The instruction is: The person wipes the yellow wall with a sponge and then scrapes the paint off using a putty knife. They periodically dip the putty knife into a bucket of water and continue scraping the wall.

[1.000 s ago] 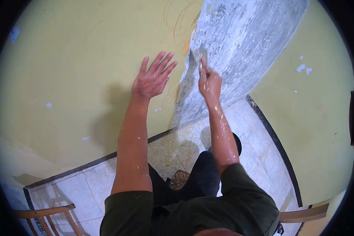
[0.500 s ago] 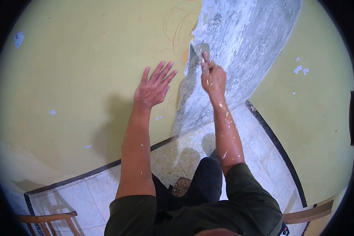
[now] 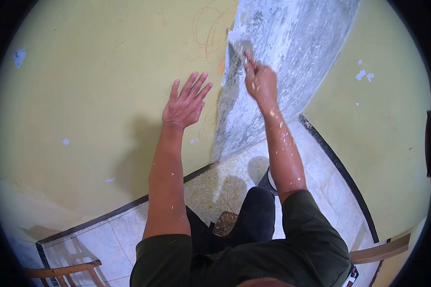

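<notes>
My right hand (image 3: pixel 261 82) grips a paint scraper (image 3: pixel 242 46), one finger stretched along it toward the blade. The blade lies at the ragged edge between the yellow-green paint (image 3: pixel 129 62) and the bare grey-white wall (image 3: pixel 282 62). My left hand (image 3: pixel 184 101) rests flat on the painted wall, fingers spread, left of that edge. Pale paint flakes cling to my right hand and forearm. The scraper's handle is mostly hidden in my fist.
Paint chips litter the tiled floor (image 3: pixel 215 184) below the stripped strip. A dark baseboard (image 3: pixel 96 217) runs along the wall's foot. A bucket-like container (image 3: pixel 268 181) stands partly hidden by my right knee. A wooden chair (image 3: pixel 64 271) is at lower left, a curved wooden piece (image 3: pixel 383 249) at lower right.
My right hand has pushed the scraper a little up and left along the paint edge. The left hand stays on the wall. The view has shifted slightly, showing more of the container.
</notes>
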A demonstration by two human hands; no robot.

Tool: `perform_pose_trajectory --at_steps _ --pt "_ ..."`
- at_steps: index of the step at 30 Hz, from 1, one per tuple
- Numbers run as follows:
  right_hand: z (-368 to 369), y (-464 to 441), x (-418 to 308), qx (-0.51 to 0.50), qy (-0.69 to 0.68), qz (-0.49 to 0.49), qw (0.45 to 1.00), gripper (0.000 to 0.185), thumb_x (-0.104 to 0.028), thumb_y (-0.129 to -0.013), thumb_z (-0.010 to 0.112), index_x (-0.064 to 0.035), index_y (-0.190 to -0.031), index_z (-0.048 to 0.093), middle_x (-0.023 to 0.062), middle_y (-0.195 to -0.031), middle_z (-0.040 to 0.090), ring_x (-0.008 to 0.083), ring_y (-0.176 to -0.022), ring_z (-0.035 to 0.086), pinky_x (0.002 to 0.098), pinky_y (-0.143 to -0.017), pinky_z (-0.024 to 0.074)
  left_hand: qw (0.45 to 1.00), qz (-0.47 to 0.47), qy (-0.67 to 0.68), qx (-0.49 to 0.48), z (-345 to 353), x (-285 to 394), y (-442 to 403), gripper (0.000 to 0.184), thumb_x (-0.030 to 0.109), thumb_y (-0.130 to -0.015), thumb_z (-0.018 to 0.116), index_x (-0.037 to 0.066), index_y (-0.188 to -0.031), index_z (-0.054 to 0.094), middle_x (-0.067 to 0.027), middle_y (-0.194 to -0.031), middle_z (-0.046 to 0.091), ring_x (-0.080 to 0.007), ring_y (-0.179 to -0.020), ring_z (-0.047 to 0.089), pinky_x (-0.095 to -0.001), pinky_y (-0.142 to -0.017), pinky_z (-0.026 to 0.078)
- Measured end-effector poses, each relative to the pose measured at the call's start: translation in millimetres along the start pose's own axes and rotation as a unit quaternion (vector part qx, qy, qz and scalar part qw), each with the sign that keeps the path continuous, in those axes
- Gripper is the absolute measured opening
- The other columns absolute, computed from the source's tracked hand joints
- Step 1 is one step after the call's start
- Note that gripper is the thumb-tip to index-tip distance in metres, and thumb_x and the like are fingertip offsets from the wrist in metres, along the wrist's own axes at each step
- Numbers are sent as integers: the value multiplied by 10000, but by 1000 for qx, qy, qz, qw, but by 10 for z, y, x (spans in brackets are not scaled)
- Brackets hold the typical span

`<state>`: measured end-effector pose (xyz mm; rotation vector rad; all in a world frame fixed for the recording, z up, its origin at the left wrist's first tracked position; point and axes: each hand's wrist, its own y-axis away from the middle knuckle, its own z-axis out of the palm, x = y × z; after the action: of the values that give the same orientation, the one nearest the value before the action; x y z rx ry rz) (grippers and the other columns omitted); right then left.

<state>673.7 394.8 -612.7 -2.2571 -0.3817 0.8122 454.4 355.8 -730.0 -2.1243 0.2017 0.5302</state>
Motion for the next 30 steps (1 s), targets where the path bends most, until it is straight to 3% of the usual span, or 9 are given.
perform_pose_trajectory --at_steps 1,4,8,11,20,21,24,26,30 --pt "64 145 155 -18 23 -8 1000 326 -286 -984 611 -232 -1297 683 278 -877 680 426 -838 698 455 -734 534 1000 0 -3 3 8 -5 4 668 487 -928 547 386 -1558 350 62 -1682 216 -188 -1555 175 -588 -1227 42" --pt "226 329 242 33 -93 7 995 347 -158 -935 629 -187 -1273 700 283 -829 665 466 -797 658 471 -687 521 1000 -6 10 21 23 -4 -1 664 471 -927 556 363 -1553 364 59 -1685 209 -184 -1554 177 -582 -1221 76" --pt "0 -47 -107 22 -57 17 998 336 -178 -939 636 -169 -1268 702 295 -837 649 466 -771 650 474 -676 514 1000 -3 20 21 16 -18 3 663 463 -919 566 341 -1546 386 54 -1685 211 -177 -1551 187 -581 -1219 90" --pt "56 161 77 11 -25 -3 1000 340 -180 -936 641 -163 -1271 700 288 -824 650 472 -763 644 491 -678 511 1000 -3 -12 22 -19 -17 -3 646 479 -929 545 378 -1546 383 52 -1673 249 -195 -1552 192 -595 -1227 28" --pt "0 55 -6 12 -39 -23 999 386 -167 -926 600 -194 -1303 676 295 -864 658 495 -783 637 528 -685 512 1000 -1 -4 11 -14 -17 0 652 477 -931 549 378 -1550 372 50 -1676 238 -200 -1557 170 -593 -1229 19" --pt "138 189 210 -5 17 -36 999 383 -157 -924 595 -168 -1297 680 299 -850 653 488 -781 640 525 -673 512 1000 1 -3 15 -13 -17 -17 652 477 -931 549 378 -1550 372 50 -1676 238 -200 -1557 170 -593 -1229 19" --pt "401 559 578 -17 2 -26 1000 373 -156 -926 589 -153 -1287 685 300 -827 647 490 -760 632 527 -658 505 1000 -4 -4 14 4 -11 19 655 477 -932 549 376 -1553 368 50 -1679 230 -196 -1556 172 -590 -1228 32" --pt "370 406 451 48 -85 -45 994 383 -152 -929 601 -172 -1303 679 302 -859 646 490 -777 632 506 -663 512 1000 -1 2 18 -5 -19 2 647 475 -927 556 368 -1545 392 42 -1672 256 -201 -1548 208 -586 -1226 46" --pt "333 186 73 42 -109 -37 993 397 -154 -932 621 -182 -1325 667 297 -867 649 486 -790 636 491 -665 514 1000 7 13 18 -36 -19 -3 643 473 -911 575 372 -1529 424 38 -1657 297 -209 -1535 251 -587 -1222 61"
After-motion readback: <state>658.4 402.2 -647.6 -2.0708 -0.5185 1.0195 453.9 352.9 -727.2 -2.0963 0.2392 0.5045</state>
